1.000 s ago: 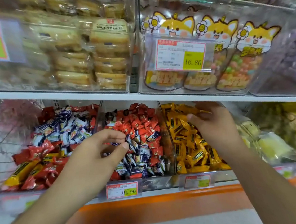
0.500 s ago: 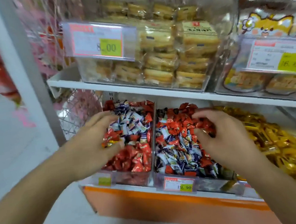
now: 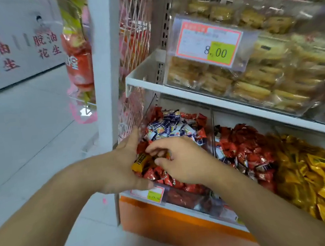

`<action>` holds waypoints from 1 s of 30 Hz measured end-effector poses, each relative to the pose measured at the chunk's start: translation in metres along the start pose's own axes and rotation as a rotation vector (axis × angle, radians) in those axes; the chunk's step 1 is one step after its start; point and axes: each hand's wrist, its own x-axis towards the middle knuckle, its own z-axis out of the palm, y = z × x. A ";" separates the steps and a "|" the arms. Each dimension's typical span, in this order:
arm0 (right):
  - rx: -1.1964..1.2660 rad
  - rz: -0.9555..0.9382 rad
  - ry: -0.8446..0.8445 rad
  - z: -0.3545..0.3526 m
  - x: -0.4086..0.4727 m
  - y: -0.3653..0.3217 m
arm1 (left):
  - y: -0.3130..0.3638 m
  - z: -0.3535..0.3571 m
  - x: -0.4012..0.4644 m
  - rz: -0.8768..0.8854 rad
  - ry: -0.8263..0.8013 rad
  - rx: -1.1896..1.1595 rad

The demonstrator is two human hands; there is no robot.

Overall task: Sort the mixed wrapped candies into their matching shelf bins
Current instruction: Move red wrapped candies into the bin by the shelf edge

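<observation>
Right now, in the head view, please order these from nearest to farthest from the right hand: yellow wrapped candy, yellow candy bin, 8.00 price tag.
1. yellow wrapped candy, just left of the right hand
2. yellow candy bin, far right
3. 8.00 price tag, upper shelf

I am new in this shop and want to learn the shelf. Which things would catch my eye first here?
First the two hands, left hand and right hand, meeting over the leftmost candy bin, which is full of red and blue-white wrappers, with one yellow candy between them. Next the price tag reading 8.00 on the shelf above, then the heap of yellow candies at far right.
</observation>
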 end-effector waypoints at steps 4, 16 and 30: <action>-0.093 0.022 -0.091 0.009 0.032 0.006 | -0.001 -0.004 -0.002 -0.021 -0.015 -0.001; -0.238 -0.047 -0.066 0.026 0.045 0.015 | 0.005 -0.005 -0.001 -0.017 0.002 -0.024; -0.153 -0.035 -0.030 0.022 0.032 0.015 | 0.007 -0.007 -0.004 0.001 0.026 -0.035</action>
